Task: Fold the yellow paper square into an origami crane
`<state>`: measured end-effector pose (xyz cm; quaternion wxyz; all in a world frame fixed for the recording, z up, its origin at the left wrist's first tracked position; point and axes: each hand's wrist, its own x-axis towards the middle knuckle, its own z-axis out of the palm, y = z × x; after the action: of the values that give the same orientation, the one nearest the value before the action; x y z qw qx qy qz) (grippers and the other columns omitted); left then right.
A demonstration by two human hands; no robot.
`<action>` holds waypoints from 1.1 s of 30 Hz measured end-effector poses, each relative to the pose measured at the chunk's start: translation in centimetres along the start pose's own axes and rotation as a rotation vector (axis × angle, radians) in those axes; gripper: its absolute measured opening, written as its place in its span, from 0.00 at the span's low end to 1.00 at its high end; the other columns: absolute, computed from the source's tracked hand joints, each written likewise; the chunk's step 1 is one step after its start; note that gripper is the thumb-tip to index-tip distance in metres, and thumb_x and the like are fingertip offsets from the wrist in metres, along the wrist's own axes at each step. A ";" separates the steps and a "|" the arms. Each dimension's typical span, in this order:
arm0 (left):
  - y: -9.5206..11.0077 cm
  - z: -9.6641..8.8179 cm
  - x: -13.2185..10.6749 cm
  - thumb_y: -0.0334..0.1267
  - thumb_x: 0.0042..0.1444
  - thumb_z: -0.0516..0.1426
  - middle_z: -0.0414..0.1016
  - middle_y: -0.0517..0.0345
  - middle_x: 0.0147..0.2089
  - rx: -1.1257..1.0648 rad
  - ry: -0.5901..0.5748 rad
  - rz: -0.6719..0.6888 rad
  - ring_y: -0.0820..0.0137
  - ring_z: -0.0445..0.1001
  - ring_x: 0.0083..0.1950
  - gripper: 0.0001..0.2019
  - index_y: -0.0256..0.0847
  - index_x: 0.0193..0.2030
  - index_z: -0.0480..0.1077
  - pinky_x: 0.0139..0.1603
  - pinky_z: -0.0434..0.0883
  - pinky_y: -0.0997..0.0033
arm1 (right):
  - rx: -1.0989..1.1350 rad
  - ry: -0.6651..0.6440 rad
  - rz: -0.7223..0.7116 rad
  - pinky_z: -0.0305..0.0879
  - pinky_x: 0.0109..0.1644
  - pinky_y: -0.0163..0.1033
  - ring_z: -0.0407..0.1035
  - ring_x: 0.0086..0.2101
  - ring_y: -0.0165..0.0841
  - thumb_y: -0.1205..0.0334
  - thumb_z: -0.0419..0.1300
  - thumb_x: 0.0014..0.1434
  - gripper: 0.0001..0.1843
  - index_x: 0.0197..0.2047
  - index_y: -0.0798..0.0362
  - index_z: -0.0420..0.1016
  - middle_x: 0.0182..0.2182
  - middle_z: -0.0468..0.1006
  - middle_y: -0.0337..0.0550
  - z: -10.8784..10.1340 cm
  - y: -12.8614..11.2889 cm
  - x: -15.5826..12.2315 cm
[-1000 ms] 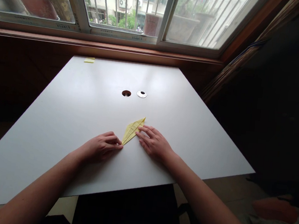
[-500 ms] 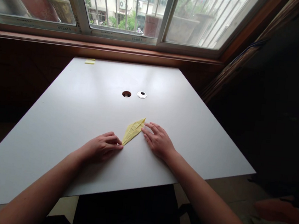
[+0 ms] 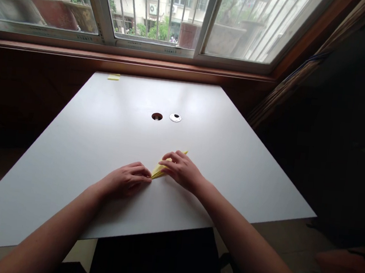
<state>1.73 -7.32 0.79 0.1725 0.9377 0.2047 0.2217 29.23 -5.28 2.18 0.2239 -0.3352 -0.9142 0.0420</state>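
Note:
A folded yellow paper (image 3: 158, 171), long and pointed, lies on the white table (image 3: 103, 145) in front of me. My left hand (image 3: 126, 179) rests with curled fingers, its fingertips pressed on the paper's near tip. My right hand (image 3: 181, 169) lies over the middle and far part of the paper, fingers bent down onto it, so most of the paper is hidden. Only the near end and the far tip show.
A round hole (image 3: 156, 116) and a white round cap (image 3: 175, 117) sit in the table's middle. A small yellow pad (image 3: 113, 77) lies at the far left edge, under the window sill. A dark chair stands below the near edge.
My right hand has moved left from beside the paper onto it, now covering most of it. My left hand has stayed at the near tip.

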 end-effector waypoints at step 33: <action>1.0 1.5 1.5 0.41 0.64 0.57 0.70 0.54 0.41 0.107 0.191 -0.477 0.62 0.67 0.44 0.06 0.43 0.43 0.72 0.47 0.69 0.59 | -0.007 -0.072 0.194 0.59 0.55 0.48 0.59 0.50 0.41 0.59 0.50 0.71 0.10 0.45 0.48 0.72 0.48 0.72 0.46 2.8 -1.0 0.9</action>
<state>3.98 -7.83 0.44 0.1500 0.8453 0.4470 0.2513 26.80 -5.25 0.27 0.1846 -0.4214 -0.8849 0.0721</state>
